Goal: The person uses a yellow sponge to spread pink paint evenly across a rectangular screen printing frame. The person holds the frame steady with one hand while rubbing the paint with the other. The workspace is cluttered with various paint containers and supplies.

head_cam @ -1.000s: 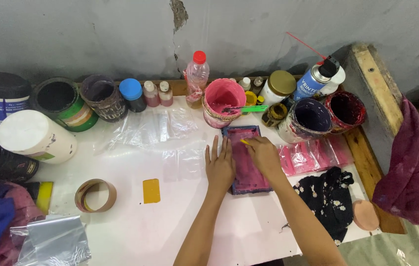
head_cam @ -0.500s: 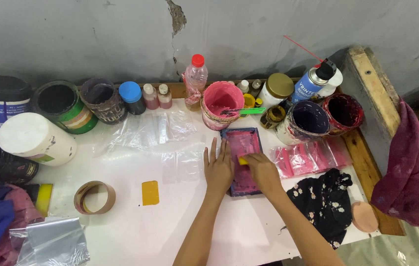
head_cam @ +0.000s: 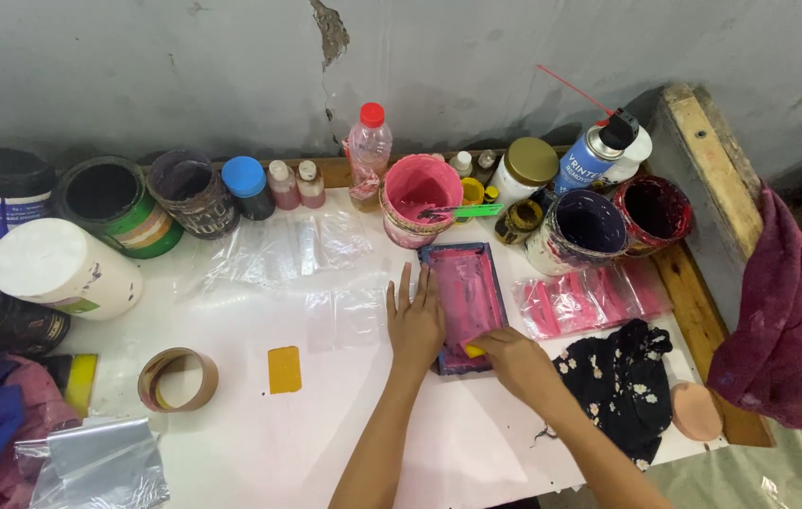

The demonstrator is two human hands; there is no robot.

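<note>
A small blue-framed printing screen [head_cam: 463,283] coated in pink ink lies flat on the white table [head_cam: 260,434]. My left hand [head_cam: 414,320] rests palm down, fingers spread, on the screen's left edge. My right hand [head_cam: 507,356] grips a small yellow squeegee [head_cam: 473,351] pressed on the near end of the screen. The squeegee is mostly hidden under my fingers.
Open ink tubs stand along the wall: pink tub [head_cam: 420,196] with a green stick, dark blue tub [head_cam: 583,229], red tub [head_cam: 651,212]. A spray can [head_cam: 594,155], plastic bottle [head_cam: 366,151], clear bags [head_cam: 288,250], tape roll [head_cam: 178,379], yellow scraper [head_cam: 284,369] and floral cloth [head_cam: 625,386] lie around.
My right hand has dragged the yellow squeegee from the far end of the screen down to its near end. My left hand has stayed on the frame.
</note>
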